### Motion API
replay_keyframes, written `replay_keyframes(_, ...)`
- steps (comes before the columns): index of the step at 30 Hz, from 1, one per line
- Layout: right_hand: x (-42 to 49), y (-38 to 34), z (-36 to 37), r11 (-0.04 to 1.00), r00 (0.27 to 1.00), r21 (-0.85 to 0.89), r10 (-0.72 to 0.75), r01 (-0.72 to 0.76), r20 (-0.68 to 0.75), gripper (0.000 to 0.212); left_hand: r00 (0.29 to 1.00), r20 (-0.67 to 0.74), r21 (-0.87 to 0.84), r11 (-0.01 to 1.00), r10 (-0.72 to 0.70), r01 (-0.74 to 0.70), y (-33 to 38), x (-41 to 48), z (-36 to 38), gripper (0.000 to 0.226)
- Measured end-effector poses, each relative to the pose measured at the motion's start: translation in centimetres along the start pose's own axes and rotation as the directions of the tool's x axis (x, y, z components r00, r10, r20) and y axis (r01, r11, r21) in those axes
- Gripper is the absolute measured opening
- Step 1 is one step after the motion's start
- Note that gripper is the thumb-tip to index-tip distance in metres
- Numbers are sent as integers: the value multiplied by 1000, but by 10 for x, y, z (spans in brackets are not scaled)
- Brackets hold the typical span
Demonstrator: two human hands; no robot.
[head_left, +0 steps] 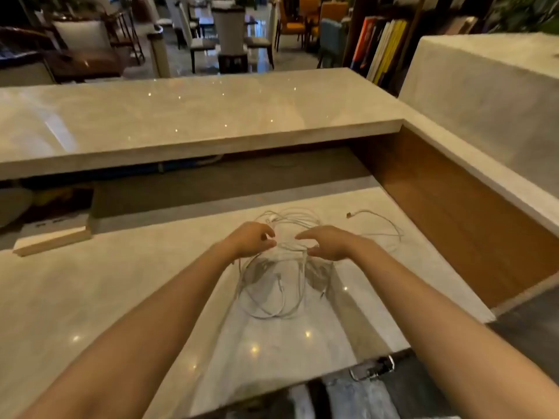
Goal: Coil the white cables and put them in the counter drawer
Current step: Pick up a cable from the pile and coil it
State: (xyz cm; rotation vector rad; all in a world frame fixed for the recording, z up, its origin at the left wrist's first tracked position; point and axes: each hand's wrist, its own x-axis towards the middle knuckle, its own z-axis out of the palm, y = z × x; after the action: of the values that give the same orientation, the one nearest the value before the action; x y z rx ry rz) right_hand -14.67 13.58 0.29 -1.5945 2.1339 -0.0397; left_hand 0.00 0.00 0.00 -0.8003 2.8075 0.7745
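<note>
In the head view, the white cables (280,284) are seen in a loose tangle on the lower counter (106,285), one plug end (349,215) trailing toward 2 o'clock. The left hand (251,240) is held at the tangle's 11 o'clock, fingers curled — whether a strand is pinched cannot be told; the right hand (328,243) is spread at 1 o'clock, gripping nothing. The cables are judged light, limp and springy, best gathered at the bunched loops, not the plugs.
</note>
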Motion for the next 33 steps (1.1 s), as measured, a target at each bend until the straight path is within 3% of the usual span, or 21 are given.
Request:
replay_keyframes(2, -3, -2, 19, 998, 999, 63, -29, 29, -15, 42, 997, -78, -54, 998, -30, 25, -3, -11, 23, 29)
replay_keyframes(7, -9, 6, 66, 996, 998, 69, -63, 63, -5, 24, 998, -29, -31, 998, -55, 54, -9, -33, 90, 27)
replay_keyframes(11, -17, 13, 85, 998, 995, 35, -56, 59, -85, 26, 987, -136, -71, 994, -91, 82, -8, -37, 108, 34)
replay_keyframes(15, -18, 17, 97, 995, 986, 88, -28, 43, -167, 30, 991, -105, -67, 995, -82, 75, -2, -32, 110, 33)
replay_keyframes(19, -23, 10, 99, 997, 966, 65, -13, 31, -257, 32, 989, -86, -230, 968, -121, 98, 6, -28, 108, 25)
replay_keyframes(22, -29, 2, 96, 992, 953, 118, -11, 49, -303, 62, 961, -162, -440, 888, -226, 134, 15, -25, 90, 26)
replay_keyframes(24, -30, 0, 87, 976, 940, 201, -15, 88, -342, 56, 950, -185, -568, 816, -252, 106, 23, -24, 69, 28)
replay_keyframes(27, -28, -3, 59, 885, 886, 444, 89, 139, -455, 21, 958, -199, -658, 752, -209, 27, 37, -26, 36, 25)
replay_keyframes(31, -38, -13, -3, 605, 860, 764, 246, 225, -448, 19, 978, -146, -614, 789, -150, 29, 62, -26, -14, 9)
replay_keyframes(33, -43, -18, -32, 651, 859, 727, 225, 218, -459, 21, 998, 12, -537, 842, -56, 54, 73, -24, -42, 19)
